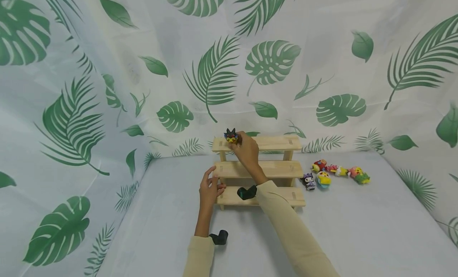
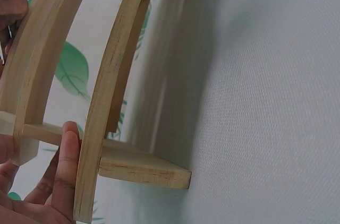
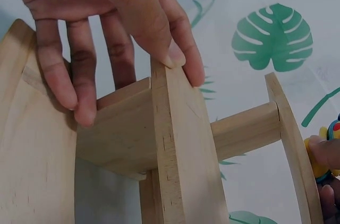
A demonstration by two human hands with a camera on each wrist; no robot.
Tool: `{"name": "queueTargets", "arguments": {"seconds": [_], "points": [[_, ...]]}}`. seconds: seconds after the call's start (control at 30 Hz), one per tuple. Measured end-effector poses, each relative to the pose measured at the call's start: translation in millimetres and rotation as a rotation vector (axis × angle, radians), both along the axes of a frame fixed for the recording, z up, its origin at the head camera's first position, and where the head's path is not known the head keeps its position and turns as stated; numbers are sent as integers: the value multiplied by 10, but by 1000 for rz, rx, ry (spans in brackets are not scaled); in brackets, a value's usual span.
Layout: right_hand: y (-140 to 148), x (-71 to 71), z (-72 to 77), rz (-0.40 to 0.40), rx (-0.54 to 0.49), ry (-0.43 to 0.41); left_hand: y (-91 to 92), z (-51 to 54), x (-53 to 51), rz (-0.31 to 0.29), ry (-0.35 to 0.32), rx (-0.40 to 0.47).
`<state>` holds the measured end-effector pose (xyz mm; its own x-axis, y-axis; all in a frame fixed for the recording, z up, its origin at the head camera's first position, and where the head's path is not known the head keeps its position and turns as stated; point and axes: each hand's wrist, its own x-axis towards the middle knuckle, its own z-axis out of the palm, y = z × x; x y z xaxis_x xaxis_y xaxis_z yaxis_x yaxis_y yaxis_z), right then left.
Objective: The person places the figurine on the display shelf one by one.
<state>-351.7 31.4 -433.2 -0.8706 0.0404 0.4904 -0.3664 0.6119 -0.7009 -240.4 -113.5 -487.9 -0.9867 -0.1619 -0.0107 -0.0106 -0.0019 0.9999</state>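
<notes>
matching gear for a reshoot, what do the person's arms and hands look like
The left sleeve and right sleeve are plain, pale beige. A black fitting sits by each cuff. The left hand and right hand are bare.

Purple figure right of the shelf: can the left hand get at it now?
Probably not easily: the shelf and right arm lie between the left hand and the purple figure.
</notes>
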Motion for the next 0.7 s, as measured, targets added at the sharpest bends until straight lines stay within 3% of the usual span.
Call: {"name": "queueTargets", "arguments": {"seconds": [0.23, 0.7], "points": [[5, 5, 18, -11, 12, -16, -23, -290, -172, 8, -11, 19], [21, 23, 49, 4, 30, -31, -5, -314, -173, 53, 1, -9]]}}
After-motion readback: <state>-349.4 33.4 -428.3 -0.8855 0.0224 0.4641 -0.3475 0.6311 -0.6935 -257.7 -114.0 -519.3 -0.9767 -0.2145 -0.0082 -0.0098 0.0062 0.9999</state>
